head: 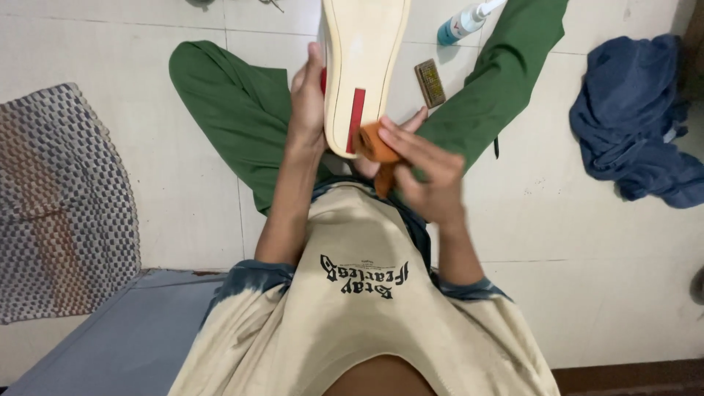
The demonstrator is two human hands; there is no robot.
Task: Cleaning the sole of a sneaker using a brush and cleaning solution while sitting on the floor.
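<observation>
A shoe (363,59) is held sole up over my lap; the sole is cream with a red stripe near the heel. My left hand (308,103) grips its left side, thumb along the edge. My right hand (425,172) holds a bunched orange cloth (375,145) and presses it against the heel end of the sole. I sit on the tiled floor in green trousers, legs spread.
A spray bottle (463,22) with a teal base lies beyond the shoe, beside a small brown rectangular block (430,82). A crumpled blue garment (634,121) lies at the right. A woven mat (62,202) sits at the left, a grey mat (125,337) below it.
</observation>
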